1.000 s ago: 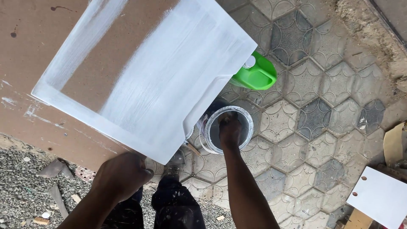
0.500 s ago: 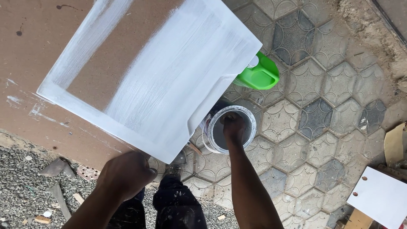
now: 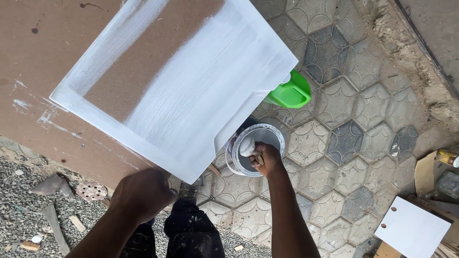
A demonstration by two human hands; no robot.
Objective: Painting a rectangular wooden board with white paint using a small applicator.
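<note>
A brown wooden cabinet panel (image 3: 172, 81), partly covered in white paint, lies on a brown board (image 3: 38, 57). My left hand (image 3: 143, 193) rests at the panel's near corner with its fingers curled under the edge. My right hand (image 3: 265, 160) grips a paint brush (image 3: 247, 145) whose white-loaded head sticks up over a paint bucket (image 3: 277, 136) on the paving just right of the panel.
A green plastic jug (image 3: 291, 91) lies beyond the bucket. A small white panel (image 3: 413, 229) with holes and cardboard pieces (image 3: 425, 174) sit at the right. Gravel with a sanding disc (image 3: 92, 190) and wood scraps is at lower left. My paint-spattered dark trousers (image 3: 191, 229) are below.
My right hand has lifted the brush out of the bucket, so its white head now shows. My left hand stays at the panel's corner.
</note>
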